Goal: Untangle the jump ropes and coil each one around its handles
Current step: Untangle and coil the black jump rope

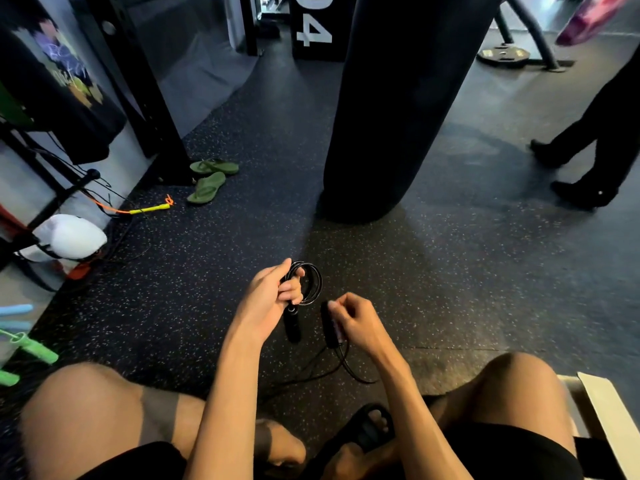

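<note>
Seated on a speckled rubber gym floor, I hold a black jump rope between my knees. My left hand is closed around several loops of the rope's coil, fingers curled through the ring and thumb on top, with one black handle hanging down just below that fist. My right hand, just beside it, pinches the second black handle between thumb and fingertips, the handle standing nearly upright. From its lower end the loose cord drops in a slack curve to the floor between my legs. Straight ahead a black punching bag hangs close to the floor. Toward the left edge of the floor lie a pair of green flip-flops, and nearer the wall a yellow-and-orange rope trails out from under a rack. At the far left edge, green handles of another rope rest on the floor. Along the right edge, another person's dark-trousered legs cross the floor, well apart from me.
</note>
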Tool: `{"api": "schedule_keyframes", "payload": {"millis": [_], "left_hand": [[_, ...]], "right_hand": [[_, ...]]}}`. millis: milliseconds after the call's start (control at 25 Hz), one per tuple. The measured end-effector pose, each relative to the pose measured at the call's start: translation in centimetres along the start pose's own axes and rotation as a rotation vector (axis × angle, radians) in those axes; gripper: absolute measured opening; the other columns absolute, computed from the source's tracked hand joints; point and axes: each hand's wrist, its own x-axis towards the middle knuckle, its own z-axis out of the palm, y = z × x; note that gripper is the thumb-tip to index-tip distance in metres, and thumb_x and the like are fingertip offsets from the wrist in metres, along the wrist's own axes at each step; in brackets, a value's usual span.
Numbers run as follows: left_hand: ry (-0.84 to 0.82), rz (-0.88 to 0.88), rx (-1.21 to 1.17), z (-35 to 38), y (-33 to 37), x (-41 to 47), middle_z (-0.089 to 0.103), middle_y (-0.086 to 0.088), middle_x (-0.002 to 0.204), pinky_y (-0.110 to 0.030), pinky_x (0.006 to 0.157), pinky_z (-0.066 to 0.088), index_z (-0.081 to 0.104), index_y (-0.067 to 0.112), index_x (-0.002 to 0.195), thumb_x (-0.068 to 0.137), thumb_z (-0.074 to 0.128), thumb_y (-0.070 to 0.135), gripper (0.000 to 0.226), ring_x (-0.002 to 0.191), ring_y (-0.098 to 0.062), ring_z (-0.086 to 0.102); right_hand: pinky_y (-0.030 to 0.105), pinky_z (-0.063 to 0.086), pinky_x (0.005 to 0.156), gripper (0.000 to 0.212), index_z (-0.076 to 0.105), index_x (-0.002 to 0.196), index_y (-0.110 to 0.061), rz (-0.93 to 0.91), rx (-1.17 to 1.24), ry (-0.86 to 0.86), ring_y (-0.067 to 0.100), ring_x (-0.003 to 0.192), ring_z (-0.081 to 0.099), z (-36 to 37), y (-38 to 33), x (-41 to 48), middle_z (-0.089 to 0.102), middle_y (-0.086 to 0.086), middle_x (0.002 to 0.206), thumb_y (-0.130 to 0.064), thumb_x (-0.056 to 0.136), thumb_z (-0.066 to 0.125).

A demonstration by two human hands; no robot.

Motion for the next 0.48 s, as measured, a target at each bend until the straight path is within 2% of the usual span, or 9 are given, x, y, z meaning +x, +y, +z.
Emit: {"api": "schedule_keyframes", "payload": {"millis": [80, 160, 240, 360, 480], "left_hand": [[0.016, -0.017, 0.07, -0.4, 0.1, -0.1, 0.026, 0.006, 0.056, -0.025, 0.051, 0.026, 0.057, 0.004, 0.088, 0.103, 0.044, 0.024, 0.029, 0.048, -0.008, 0.023], [0.05, 0.003, 0.061, -0.6, 0.0, -0.1, 0.027, 0.006, 0.057, -0.024, 0.052, 0.027, 0.056, 0.004, 0.089, 0.103, 0.043, 0.025, 0.029, 0.049, -0.007, 0.024], [0.101, 0.085, -0.066, -0.1, -0.2, 0.1, 0.031, 0.005, 0.058, -0.026, 0.057, 0.029, 0.054, 0.004, 0.092, 0.104, 0.04, 0.024, 0.027, 0.05, -0.008, 0.028], [0.19, 0.304, -0.218, 0.3, -0.2, 0.6, 0.042, 0.001, 0.062, -0.026, 0.066, 0.037, 0.053, 0.006, 0.091, 0.105, 0.036, 0.02, 0.025, 0.056, -0.01, 0.039], [0.315, 0.487, 0.016, -0.6, -0.9, 1.3, 0.052, -0.001, 0.065, -0.031, 0.072, 0.048, 0.057, 0.006, 0.093, 0.104, 0.04, 0.019, 0.024, 0.063, -0.014, 0.05]], "right_hand": [[0.031, 0.043, 0.057, 0.025, 0.057, 0.075, -0.021, -0.022, 0.005, 0.136, 0.007, 0.057, 0.049, -0.9, -0.2, 0.0, 0.055, -0.008, 0.063, -0.038, 0.092, 0.062], [0.025, 0.042, 0.05, 0.025, 0.055, 0.076, -0.017, -0.017, 0.053, 0.152, 0.006, 0.051, 0.048, -1.3, -0.8, -0.2, 0.055, -0.006, 0.06, -0.032, 0.094, 0.063], [0.025, 0.044, 0.044, 0.021, 0.054, 0.082, -0.011, 0.049, 0.144, 0.005, 0.01, 0.045, 0.054, -1.1, -1.2, -0.7, 0.058, 0.001, 0.059, -0.026, 0.096, 0.061], [0.02, 0.048, 0.044, 0.013, 0.052, 0.091, -0.007, 0.171, 0.158, -0.259, 0.009, 0.046, 0.062, -0.6, -1.0, -1.8, 0.065, 0.005, 0.062, -0.015, 0.096, 0.061], [0.018, 0.049, 0.05, 0.011, 0.053, 0.094, -0.004, 0.192, 0.059, -0.421, 0.007, 0.052, 0.065, -1.0, -0.6, -2.1, 0.069, -0.001, 0.059, -0.007, 0.093, 0.064]]}}
